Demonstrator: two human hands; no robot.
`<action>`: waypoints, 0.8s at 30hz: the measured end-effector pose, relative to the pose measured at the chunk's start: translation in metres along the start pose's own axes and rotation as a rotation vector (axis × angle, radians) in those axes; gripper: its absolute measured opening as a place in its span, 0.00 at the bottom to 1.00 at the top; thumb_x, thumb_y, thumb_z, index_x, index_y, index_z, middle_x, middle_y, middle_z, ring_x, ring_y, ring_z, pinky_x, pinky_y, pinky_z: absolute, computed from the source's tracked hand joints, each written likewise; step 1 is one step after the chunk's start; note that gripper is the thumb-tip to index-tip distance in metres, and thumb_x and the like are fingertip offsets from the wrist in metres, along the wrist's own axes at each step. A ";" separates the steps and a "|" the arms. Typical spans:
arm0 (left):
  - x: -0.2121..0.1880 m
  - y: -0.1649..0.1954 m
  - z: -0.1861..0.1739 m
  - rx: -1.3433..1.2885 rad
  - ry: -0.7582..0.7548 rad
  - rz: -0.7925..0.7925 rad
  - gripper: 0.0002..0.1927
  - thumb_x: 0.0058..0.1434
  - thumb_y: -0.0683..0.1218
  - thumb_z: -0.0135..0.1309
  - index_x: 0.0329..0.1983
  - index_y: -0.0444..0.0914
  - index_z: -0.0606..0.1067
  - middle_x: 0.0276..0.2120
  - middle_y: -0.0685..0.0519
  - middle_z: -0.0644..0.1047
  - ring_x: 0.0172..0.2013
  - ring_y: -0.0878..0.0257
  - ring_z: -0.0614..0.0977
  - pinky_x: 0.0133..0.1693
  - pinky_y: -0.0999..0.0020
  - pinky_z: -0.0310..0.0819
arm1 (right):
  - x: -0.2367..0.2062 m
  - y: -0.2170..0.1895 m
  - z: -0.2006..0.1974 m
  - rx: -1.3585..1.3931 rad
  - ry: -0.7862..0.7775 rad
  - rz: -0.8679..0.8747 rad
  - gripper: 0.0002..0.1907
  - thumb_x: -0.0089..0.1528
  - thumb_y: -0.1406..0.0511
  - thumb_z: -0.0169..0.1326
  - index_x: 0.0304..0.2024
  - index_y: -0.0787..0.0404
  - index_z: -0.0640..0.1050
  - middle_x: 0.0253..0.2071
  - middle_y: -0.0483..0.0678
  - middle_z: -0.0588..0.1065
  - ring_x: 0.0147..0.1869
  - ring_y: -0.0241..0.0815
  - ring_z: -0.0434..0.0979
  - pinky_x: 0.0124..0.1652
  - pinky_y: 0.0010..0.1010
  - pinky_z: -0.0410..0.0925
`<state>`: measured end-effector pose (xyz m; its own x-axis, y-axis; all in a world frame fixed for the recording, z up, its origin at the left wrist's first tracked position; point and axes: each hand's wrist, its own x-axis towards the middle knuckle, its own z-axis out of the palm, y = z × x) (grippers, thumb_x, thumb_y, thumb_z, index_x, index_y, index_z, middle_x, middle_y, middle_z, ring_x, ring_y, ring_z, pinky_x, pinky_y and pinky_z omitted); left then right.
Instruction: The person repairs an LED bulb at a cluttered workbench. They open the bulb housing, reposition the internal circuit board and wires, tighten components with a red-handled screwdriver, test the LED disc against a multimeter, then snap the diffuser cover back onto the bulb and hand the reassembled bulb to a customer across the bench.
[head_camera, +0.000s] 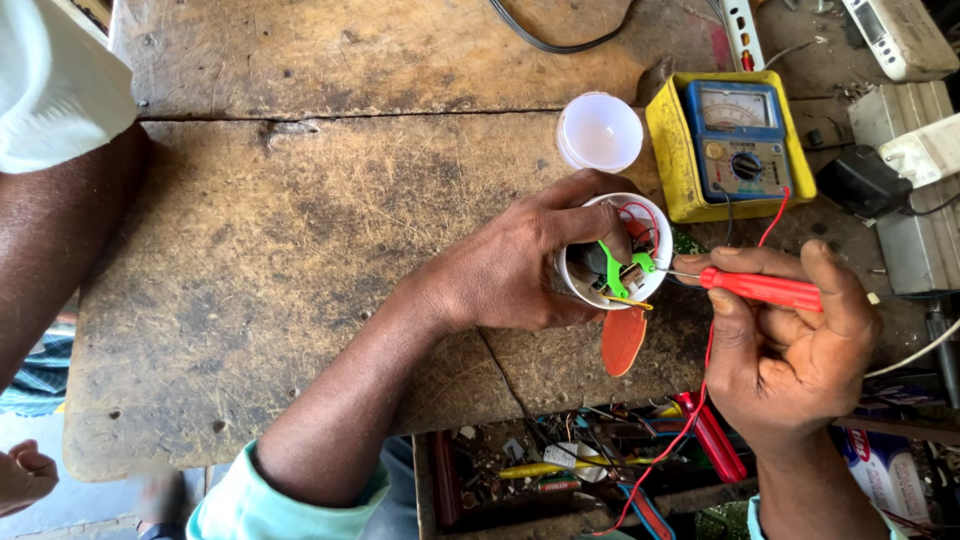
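The left hand wraps its fingers around a white bulb housing, holding it open-side up just above the worn wooden bench. Inside the housing sits a small circuit board with a bright green part and thin red wires; the details of the board are too small to make out, though it looks like a driver board. The right hand pinches a red test probe between thumb and fingers, closed firmly on it, with its metal tip reaching into the housing at the board. A red lead trails from the probe down past the wrist. Just beyond the housing stands a yellow-cased analogue multimeter, and beside that a white dome-shaped bulb cover lies on the bench. An orange oval piece rests right below the housing. Under the bench edge, an open drawer holds mixed tools and parts. Another person's arm is at the far left.
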<state>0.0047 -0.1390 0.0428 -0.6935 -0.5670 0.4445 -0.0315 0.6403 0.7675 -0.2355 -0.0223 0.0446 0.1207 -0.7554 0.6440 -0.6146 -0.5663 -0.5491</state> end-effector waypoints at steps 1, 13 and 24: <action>0.000 0.000 0.000 -0.001 0.002 0.004 0.29 0.43 0.43 0.76 0.49 0.43 0.76 0.67 0.46 0.68 0.67 0.48 0.73 0.65 0.57 0.74 | 0.000 0.000 0.000 -0.002 -0.004 -0.002 0.31 0.76 0.80 0.48 0.75 0.60 0.49 0.56 0.66 0.73 0.55 0.57 0.83 0.55 0.37 0.79; 0.000 -0.002 0.002 -0.031 -0.001 -0.001 0.28 0.43 0.43 0.75 0.48 0.44 0.76 0.67 0.47 0.68 0.67 0.48 0.73 0.64 0.58 0.75 | 0.004 0.004 -0.001 -0.104 -0.009 -0.105 0.34 0.74 0.79 0.53 0.77 0.62 0.55 0.51 0.65 0.75 0.52 0.54 0.84 0.50 0.36 0.80; -0.001 -0.003 0.002 -0.017 0.012 0.037 0.29 0.43 0.42 0.76 0.48 0.44 0.76 0.66 0.46 0.69 0.67 0.47 0.73 0.66 0.57 0.73 | 0.015 -0.003 -0.005 -0.261 0.051 -0.150 0.33 0.65 0.77 0.64 0.68 0.62 0.64 0.46 0.62 0.76 0.43 0.54 0.82 0.34 0.33 0.73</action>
<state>0.0042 -0.1390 0.0393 -0.6850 -0.5497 0.4781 0.0064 0.6517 0.7585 -0.2353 -0.0300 0.0582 0.1901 -0.6484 0.7372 -0.7731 -0.5617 -0.2946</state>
